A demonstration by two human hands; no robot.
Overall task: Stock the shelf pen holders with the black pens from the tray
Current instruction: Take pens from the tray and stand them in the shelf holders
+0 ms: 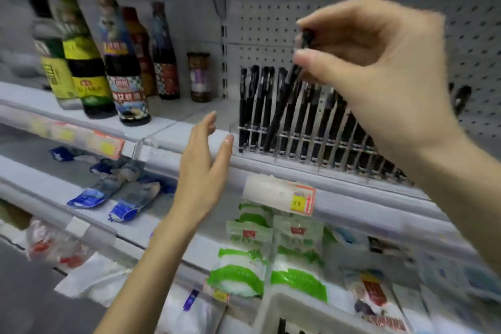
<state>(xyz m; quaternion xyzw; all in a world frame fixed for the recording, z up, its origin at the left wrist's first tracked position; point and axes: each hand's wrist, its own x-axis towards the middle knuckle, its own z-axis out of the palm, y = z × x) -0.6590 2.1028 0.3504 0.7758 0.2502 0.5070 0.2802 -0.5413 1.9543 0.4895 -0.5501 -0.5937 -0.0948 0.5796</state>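
Black pen [280,108], one, tilted: cap end pinched between thumb and fingers [311,59] of right hand [385,62]. Its lower end is inside a slot of the clear pen holder [317,144] on the shelf [162,119], and it leans across the upright pens [254,100] already stocked. Left hand [202,171]: fingers straight and apart, holding nothing, just beside the holder's left end. Step judged: seating one pen. Next move likely calls for righting the pen, lowering it to the slot floor, then letting go.
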